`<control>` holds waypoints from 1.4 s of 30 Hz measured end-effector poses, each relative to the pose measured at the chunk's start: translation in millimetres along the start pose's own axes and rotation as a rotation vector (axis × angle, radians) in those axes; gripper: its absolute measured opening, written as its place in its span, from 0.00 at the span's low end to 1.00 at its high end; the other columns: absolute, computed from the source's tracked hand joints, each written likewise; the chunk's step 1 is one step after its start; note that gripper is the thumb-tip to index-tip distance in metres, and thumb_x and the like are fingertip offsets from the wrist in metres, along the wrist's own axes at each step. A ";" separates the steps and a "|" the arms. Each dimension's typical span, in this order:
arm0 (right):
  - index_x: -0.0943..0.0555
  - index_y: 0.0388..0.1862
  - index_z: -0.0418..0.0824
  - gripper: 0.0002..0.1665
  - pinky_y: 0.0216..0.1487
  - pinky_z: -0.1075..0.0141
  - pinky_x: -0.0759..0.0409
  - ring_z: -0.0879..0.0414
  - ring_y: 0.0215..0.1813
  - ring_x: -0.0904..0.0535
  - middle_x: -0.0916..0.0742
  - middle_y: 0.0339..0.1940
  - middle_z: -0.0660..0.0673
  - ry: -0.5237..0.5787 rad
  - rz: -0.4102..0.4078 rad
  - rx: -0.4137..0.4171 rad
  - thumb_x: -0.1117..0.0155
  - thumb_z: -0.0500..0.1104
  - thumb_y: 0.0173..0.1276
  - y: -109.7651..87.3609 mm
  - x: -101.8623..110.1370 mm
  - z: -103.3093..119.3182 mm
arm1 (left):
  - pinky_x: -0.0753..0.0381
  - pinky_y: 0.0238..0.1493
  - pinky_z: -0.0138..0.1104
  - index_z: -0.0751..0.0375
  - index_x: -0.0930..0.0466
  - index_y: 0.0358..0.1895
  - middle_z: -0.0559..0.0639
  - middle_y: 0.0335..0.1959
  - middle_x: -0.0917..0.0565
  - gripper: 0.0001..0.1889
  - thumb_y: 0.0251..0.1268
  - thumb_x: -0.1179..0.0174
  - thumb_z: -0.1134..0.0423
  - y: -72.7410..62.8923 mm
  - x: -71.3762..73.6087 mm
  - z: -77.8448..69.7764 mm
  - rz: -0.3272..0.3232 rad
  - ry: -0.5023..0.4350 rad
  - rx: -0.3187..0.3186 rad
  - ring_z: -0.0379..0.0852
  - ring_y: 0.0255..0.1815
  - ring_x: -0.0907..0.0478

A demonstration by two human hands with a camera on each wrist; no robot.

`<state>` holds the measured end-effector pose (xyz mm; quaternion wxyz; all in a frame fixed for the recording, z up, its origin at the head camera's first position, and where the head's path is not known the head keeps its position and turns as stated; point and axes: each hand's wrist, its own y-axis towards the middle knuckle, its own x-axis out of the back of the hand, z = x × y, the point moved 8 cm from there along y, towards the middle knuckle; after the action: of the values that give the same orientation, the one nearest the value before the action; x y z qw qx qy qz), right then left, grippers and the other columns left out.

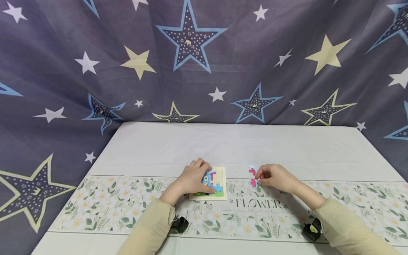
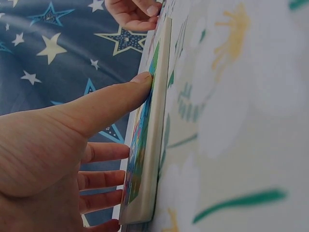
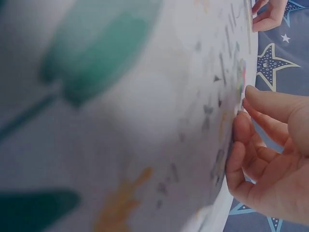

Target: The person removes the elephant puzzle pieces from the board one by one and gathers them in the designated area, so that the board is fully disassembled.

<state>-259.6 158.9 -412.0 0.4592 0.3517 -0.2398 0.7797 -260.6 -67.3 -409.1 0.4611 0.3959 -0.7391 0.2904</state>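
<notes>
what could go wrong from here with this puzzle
The left hand lies across the puzzle board, with its thumb over the fitted pieces; extra pressure might shift them or slide the board.

That hand also covers part of the picture, so a misfit underneath could go unnoticed.

The right hand is right beside the loose pieces, so its fingers might nudge one away.

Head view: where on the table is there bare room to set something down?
The table lies bare between curtain and puzzle, left of the left arm, and right of the right arm; a narrower gap separates puzzle and loose pieces. Crowded: puzzle under left hand, pieces at right hand.
</notes>
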 end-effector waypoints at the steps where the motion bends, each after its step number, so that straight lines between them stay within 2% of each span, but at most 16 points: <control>1: 0.20 0.32 0.43 0.03 0.26 0.70 0.30 0.62 0.23 0.31 0.22 0.23 0.52 0.003 0.003 0.000 0.37 0.37 0.59 0.1 0.2 0.6 | 0.36 0.50 0.46 0.56 0.31 0.56 0.52 0.53 0.34 0.37 0.42 0.32 0.42 0.2 -0.2 0.1 0.001 0.000 0.002 0.50 0.50 0.37; 9: 0.20 0.33 0.43 0.03 0.25 0.70 0.30 0.61 0.24 0.30 0.21 0.25 0.52 0.003 -0.001 0.011 0.37 0.37 0.60 7.1 -1.5 15.9 | 0.36 0.50 0.46 0.56 0.31 0.56 0.52 0.53 0.34 0.37 0.43 0.32 0.42 0.3 -0.5 0.4 0.007 0.004 0.004 0.49 0.49 0.37; 14: 0.20 0.33 0.41 0.03 0.27 0.69 0.29 0.60 0.26 0.29 0.21 0.25 0.52 0.007 0.016 0.026 0.37 0.37 0.59 15.2 -9.7 30.8 | 0.36 0.50 0.46 0.57 0.31 0.56 0.52 0.53 0.34 0.37 0.43 0.32 0.42 -0.8 0.1 -1.2 0.010 -0.002 0.000 0.50 0.49 0.37; 20: 0.20 0.34 0.42 0.04 0.24 0.69 0.28 0.59 0.23 0.28 0.21 0.25 0.52 0.027 0.043 0.022 0.37 0.38 0.59 25.5 -21.8 47.1 | 0.36 0.49 0.46 0.57 0.31 0.56 0.52 0.53 0.34 0.37 0.43 0.32 0.42 -1.3 1.2 -1.4 0.016 -0.010 -0.006 0.50 0.49 0.37; 25: 0.20 0.35 0.42 0.05 0.28 0.69 0.28 0.60 0.26 0.28 0.20 0.27 0.53 0.030 0.052 0.074 0.36 0.38 0.58 33.4 -31.6 61.1 | 0.36 0.49 0.44 0.57 0.31 0.57 0.51 0.53 0.34 0.37 0.43 0.32 0.43 -1.0 0.6 1.0 0.023 -0.026 -0.005 0.49 0.48 0.37; 31: 0.19 0.38 0.42 0.08 0.28 0.71 0.28 0.63 0.27 0.28 0.20 0.29 0.52 -0.004 0.062 0.148 0.35 0.39 0.57 40.3 -41.2 75.7 | 0.36 0.50 0.45 0.58 0.32 0.59 0.51 0.53 0.34 0.37 0.44 0.32 0.45 -0.8 0.2 1.9 0.039 -0.042 -0.012 0.49 0.49 0.38; 42: 0.18 0.41 0.42 0.12 0.33 0.71 0.27 0.64 0.31 0.27 0.20 0.34 0.51 -0.082 0.092 0.180 0.33 0.41 0.56 44.6 -55.2 91.5 | 0.37 0.51 0.46 0.59 0.32 0.60 0.52 0.54 0.34 0.36 0.46 0.31 0.49 -0.8 1.8 3.3 0.063 -0.061 -0.029 0.51 0.51 0.38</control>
<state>-250.8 44.3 -398.4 0.3794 0.4117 -0.2030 0.8033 -261.9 -70.9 -408.7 0.4346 0.3745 -0.7691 0.2818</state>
